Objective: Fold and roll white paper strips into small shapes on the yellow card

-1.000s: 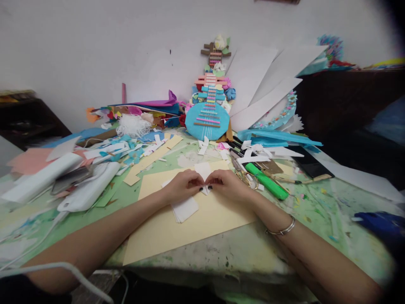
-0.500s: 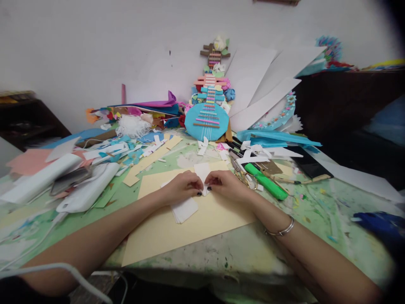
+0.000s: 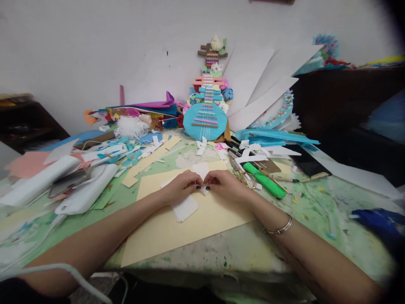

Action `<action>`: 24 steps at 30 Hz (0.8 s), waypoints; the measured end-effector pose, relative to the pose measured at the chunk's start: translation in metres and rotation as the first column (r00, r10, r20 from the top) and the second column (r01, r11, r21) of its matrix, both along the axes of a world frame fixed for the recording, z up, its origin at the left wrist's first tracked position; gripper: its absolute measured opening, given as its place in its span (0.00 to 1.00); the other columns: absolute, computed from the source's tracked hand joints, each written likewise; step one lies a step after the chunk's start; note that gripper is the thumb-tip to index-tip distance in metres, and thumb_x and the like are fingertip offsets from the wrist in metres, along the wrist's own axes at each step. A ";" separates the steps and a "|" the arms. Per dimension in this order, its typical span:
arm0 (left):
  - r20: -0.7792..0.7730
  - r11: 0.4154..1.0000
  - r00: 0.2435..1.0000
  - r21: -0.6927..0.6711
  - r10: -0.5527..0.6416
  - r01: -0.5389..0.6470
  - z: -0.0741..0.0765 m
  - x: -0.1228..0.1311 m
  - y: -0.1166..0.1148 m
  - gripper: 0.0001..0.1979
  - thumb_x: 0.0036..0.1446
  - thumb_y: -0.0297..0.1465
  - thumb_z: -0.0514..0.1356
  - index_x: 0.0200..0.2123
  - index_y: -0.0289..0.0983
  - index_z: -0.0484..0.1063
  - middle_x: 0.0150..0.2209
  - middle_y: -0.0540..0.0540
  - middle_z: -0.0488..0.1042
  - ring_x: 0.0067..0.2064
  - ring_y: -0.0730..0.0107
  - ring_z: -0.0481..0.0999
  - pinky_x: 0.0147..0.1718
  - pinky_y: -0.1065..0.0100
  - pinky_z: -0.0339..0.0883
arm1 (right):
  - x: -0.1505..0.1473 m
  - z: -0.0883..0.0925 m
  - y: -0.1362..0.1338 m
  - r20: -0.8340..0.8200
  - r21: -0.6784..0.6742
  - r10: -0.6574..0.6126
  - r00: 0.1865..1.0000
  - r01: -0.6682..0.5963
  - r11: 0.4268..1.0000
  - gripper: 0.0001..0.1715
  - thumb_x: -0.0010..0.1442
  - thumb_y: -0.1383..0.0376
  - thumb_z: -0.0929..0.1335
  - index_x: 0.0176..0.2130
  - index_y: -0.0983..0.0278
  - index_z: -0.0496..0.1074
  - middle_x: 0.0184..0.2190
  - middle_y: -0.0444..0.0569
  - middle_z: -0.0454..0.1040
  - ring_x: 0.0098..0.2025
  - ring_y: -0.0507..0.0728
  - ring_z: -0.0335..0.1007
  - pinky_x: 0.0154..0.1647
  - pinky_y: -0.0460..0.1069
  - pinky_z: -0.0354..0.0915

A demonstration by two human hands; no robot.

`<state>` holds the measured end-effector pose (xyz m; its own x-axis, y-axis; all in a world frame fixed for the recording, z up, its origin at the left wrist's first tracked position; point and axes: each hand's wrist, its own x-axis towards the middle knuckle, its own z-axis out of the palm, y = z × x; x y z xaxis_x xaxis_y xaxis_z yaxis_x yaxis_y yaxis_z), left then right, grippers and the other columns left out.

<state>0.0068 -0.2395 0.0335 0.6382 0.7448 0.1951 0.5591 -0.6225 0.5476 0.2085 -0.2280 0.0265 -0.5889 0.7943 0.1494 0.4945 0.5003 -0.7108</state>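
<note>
Over a cream sheet of card [image 3: 164,242], my left hand [image 3: 182,185] and my right hand [image 3: 224,185] meet at a small white piece of paper [image 3: 204,191]. Both hands are closed, the fingertips of each pinching it from its own side. Its near end comes to a point below the fingers. More white paper [image 3: 200,169] shows just beyond my hands; whether it is the same piece I cannot tell. A stack of white paper slips [image 3: 186,208] lies on the card, partly under my left hand.
A green marker-like tube [image 3: 265,180] and gold-handled scissors [image 3: 247,179] lie right of my hands. A blue paper pipa-shaped instrument [image 3: 205,122] leans on the wall. Left are a white power bank-like block [image 3: 90,190] and paper scraps. A black phone [image 3: 311,160] lies right.
My fingertips have drawn slightly closer together on the white paper, whose near end now looks more pointed. The view has shifted a little.
</note>
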 end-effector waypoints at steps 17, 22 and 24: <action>0.022 0.997 0.997 0.031 0.072 -0.072 -0.005 0.004 -0.002 0.03 0.50 0.25 0.56 0.31 0.37 0.68 0.28 0.50 0.69 0.32 0.72 0.66 0.30 0.71 0.58 | 0.001 -0.003 0.002 -0.008 0.000 0.011 1.000 -0.011 1.000 0.09 0.52 0.73 0.65 0.34 0.65 0.72 0.29 0.46 0.74 0.31 0.50 0.68 0.31 0.44 0.60; 0.026 0.996 0.996 0.006 0.086 -0.086 -0.004 0.005 -0.004 0.03 0.51 0.25 0.55 0.31 0.36 0.68 0.28 0.50 0.68 0.30 0.73 0.64 0.29 0.72 0.57 | 0.003 -0.005 0.003 -0.024 -0.007 0.020 1.000 -0.020 1.000 0.08 0.52 0.72 0.65 0.34 0.64 0.72 0.28 0.45 0.73 0.31 0.50 0.67 0.31 0.44 0.60; 0.033 0.995 0.995 -0.008 0.096 -0.096 -0.004 0.005 -0.004 0.03 0.51 0.25 0.55 0.31 0.36 0.68 0.27 0.50 0.67 0.29 0.73 0.64 0.28 0.72 0.57 | 0.003 -0.006 0.003 -0.028 -0.007 0.021 0.999 -0.021 1.000 0.07 0.52 0.72 0.65 0.33 0.64 0.72 0.27 0.45 0.73 0.30 0.50 0.67 0.31 0.44 0.60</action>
